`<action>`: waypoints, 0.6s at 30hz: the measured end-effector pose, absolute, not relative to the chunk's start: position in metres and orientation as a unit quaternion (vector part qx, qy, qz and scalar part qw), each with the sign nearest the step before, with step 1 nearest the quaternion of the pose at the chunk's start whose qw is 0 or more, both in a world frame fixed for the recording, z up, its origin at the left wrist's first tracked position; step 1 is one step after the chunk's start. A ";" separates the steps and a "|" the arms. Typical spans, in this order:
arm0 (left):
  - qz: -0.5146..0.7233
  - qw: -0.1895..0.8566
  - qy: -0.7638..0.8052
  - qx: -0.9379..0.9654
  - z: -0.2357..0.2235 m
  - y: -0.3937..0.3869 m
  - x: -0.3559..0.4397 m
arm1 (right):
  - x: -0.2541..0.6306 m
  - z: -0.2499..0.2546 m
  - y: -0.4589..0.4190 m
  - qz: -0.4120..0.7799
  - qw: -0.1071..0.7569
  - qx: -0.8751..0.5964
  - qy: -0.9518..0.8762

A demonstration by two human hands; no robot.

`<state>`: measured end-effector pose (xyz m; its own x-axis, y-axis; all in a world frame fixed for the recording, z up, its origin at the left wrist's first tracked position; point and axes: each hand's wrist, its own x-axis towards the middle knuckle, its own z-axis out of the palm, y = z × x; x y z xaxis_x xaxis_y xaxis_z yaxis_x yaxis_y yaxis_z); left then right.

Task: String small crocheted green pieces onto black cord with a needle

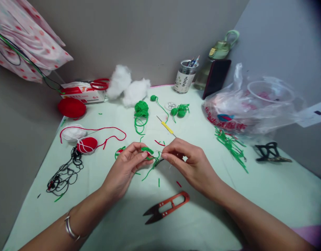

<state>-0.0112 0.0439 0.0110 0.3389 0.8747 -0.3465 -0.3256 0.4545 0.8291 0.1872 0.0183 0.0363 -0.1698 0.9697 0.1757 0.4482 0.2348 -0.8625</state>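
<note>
Bracelet (pixel 68 226); held crochet (pixel 147 150); can (pixel 184 79) marked "花茶".

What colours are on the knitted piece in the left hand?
Knitted piece: mainly green, with some red and white; head view.

Grey back wall (pixel 155 31) across upper middle of frame, plain, matte. Paler, bluish right wall (pixel 281 38) filling upper right; two meet in slanting corner line right of top centre. Darker grey wall (pixel 14 108) down left side. Pink fabric (pixel 32 42) with red dots hanging in upper left. Worktop (pixel 113 216) under pale green cover, pushed into corner, faint creases, thin pink line along back edge. Pink patch (pixel 311 233) at lower right, blurred, possibly cloth. Light cool, soft; right side brightest.
</note>
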 end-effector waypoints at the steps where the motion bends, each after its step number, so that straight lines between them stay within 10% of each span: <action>1: 0.403 0.743 0.415 0.336 0.011 0.044 -0.011 | 0.187 0.036 0.018 0.321 0.384 -0.515 -0.696; 18: 0.408 0.712 0.431 0.375 0.007 0.041 -0.010 | 0.179 0.033 0.014 0.390 0.315 -0.534 -0.681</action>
<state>-0.0104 0.0411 0.0074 0.2954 0.9041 -0.3087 -0.2575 0.3865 0.8856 0.1791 0.0137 0.0333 -0.2310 0.9729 0.0136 0.4812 0.1263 -0.8675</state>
